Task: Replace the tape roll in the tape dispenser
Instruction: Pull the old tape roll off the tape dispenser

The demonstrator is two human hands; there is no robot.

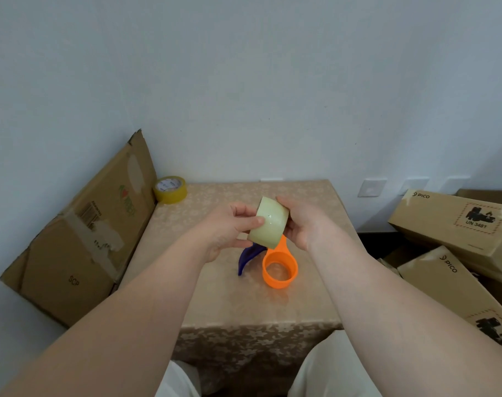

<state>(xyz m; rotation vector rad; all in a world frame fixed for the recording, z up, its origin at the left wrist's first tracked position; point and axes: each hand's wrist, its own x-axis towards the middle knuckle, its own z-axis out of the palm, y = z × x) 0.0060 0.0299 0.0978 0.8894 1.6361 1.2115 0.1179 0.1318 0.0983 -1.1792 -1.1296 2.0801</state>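
I see the clear tape roll (270,222) held up in the air above the table (315,296), pale greenish-white w/ a glossy outer face, tilted so one flat side faces up-left; the core isn't visible to me. My left hand (229,229) grips it from the left, thumb pressed across the roll's front face, other fingers curled behind; my right hand (301,222) clamps the far right side, fingers wrapped over the top edge. Both hands closed on the roll; both forearms reach in from the bottom corners.

Directly below the roll, on the table, lies the orange tape dispenser (280,267); its round ring is empty & open upward, its handle end hidden under the roll; a dark blue curved piece (248,257) sticks out on the dispenser's left, touching it as far as I can tell.

Far left & behind the roll, at the table's back corner, a yellow tape roll (170,189) stands on edge, just beside a flattened cardboard box (81,239) leaning on the wall. Right of the roll, off the table, stacked PICO cartons (456,224).
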